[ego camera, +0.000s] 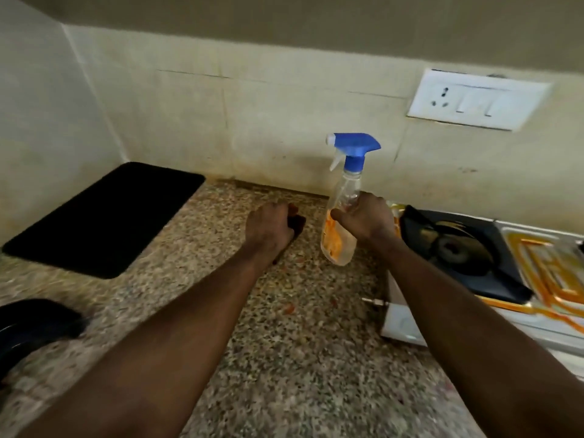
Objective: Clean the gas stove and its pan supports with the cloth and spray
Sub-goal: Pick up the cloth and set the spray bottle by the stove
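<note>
My right hand [366, 221] grips a clear spray bottle [343, 191] by its body, lifted off the counter and tilted, blue trigger head up and nozzle pointing left. My left hand [268, 227] lies on the speckled counter with fingers curled over a dark cloth [296, 221], most of which the hand hides. The steel gas stove [534, 279] stands at the right, with a black pan support [505, 245] around a dark burner [450, 248]. Orange streaks mark the stove top.
A black mat [104, 216] lies at the back left of the granite counter [284, 327]. A black curved object [28, 327] sits at the left edge. A white socket plate [477, 101] is on the tiled wall above the stove.
</note>
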